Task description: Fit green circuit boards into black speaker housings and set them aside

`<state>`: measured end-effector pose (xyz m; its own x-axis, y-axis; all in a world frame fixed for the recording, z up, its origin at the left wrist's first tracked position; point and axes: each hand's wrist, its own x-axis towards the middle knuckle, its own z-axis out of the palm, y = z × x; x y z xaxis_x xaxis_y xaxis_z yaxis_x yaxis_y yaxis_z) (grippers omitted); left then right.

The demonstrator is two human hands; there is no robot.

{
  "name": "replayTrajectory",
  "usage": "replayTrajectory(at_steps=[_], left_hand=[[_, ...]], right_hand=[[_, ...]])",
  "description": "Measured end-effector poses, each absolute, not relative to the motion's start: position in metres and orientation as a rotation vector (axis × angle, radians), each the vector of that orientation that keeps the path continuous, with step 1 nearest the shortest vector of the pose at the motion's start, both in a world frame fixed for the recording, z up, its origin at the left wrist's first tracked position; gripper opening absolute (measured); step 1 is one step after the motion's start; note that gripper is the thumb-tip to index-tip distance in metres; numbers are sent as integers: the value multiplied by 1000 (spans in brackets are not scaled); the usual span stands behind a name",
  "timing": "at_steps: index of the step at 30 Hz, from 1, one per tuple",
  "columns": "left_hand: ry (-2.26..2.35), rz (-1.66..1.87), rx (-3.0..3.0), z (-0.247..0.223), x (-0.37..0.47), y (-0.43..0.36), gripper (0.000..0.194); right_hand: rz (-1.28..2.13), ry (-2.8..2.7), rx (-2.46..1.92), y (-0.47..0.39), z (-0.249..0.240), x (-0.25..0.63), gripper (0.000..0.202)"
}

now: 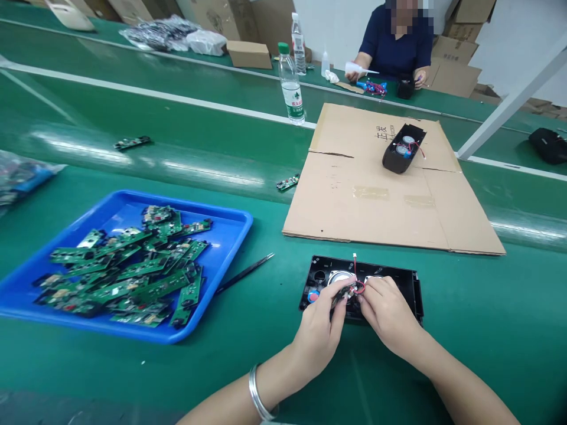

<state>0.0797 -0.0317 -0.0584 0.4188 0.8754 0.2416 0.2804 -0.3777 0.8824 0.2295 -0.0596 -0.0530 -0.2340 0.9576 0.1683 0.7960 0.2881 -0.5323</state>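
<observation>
A black speaker housing [405, 283] lies open side up on the green bench in front of me, with round speakers [341, 277] set in it. My left hand [321, 319] is closed over the housing, its fingers and thumb gripping a small circuit board [351, 290] that is mostly covered. Close beside it, my right hand [385, 307] pinches a thin red wire [361, 287] at the board's edge; the wire's end is hidden by the fingertips. Another lead with a white plug [354, 255] sticks up behind the hands. A blue-and-red part [313, 296] sits at the housing's left.
Left of me, a blue tray [248, 221] holds several green circuit boards [146, 286]. Black tweezers [245, 273] lie beside it. Ahead, a cardboard sheet [376, 218] carries another speaker housing [403, 150]. A water bottle [291, 88] stands behind; a co-worker [396, 41] sits across.
</observation>
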Motion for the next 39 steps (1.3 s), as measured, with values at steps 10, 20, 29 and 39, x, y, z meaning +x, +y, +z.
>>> replayTrajectory(at_steps=[10, 20, 29, 39], left_hand=[[952, 895, 1859, -54, 78, -29, 32], [900, 814, 1838, -45, 75, -25, 31], [932, 838, 1980, -46, 72, -23, 29], [1243, 918, 1957, -54, 72, -25, 24]], right_hand=[[308, -2091, -1542, -61, -52, 228, 33], [409, -2043, -1573, -60, -46, 232, 28], [579, -1964, -1682, -57, -54, 229, 36], [807, -1428, -1666, -62, -52, 238, 11]])
